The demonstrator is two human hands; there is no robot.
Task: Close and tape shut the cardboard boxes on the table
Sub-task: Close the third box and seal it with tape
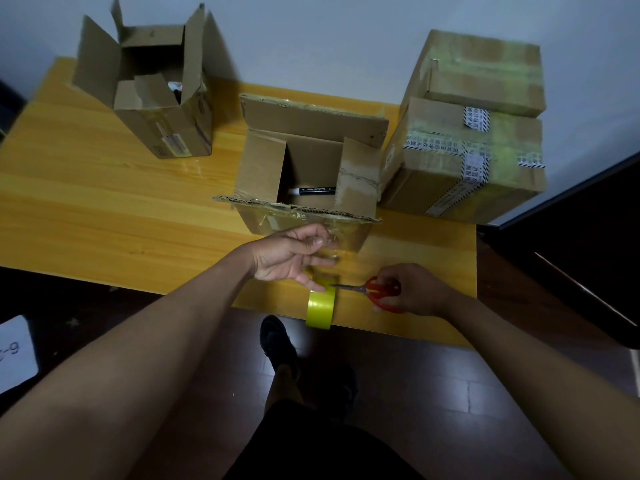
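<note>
Left hand point(289, 258), palm up, fingers curled, pinching a strip of clear tape point(327, 252) drawn from the yellow tape roll point(320, 308), which hangs just below the fingertips at the near table edge. Right hand point(412, 289), just right of the roll, gripping red-handled scissors point(375, 292); the blades point left and their tips meet the tape at the top of the roll.

Directly beyond the left hand, nearly touching it: the middle cardboard box point(308, 174), top open, far flap upright, side flaps partly folded in, near flap bent outward toward the hand with a ragged corrugated edge. A black marker point(313, 191) lies inside on the bottom; its printing is too small to read.

Far left of the hands, well apart: a second open box point(152, 95), all flaps standing, contents indistinct, with a shipping label on its near side, unreadable.

Beyond the right hand: two closed boxes stacked, the lower taped box point(464, 168) just beside the middle box, the upper taped box point(485, 74) on top, both banded with yellowish tape. White striped stickers bear Chinese characters, not legible here.

The yellow wooden table point(104, 202) offers bare surface left of the left hand; its near edge runs under both hands, its right edge just past the right hand. On the floor at far left, a white sheet point(15, 351) appears to read "6-", seen upside down.
</note>
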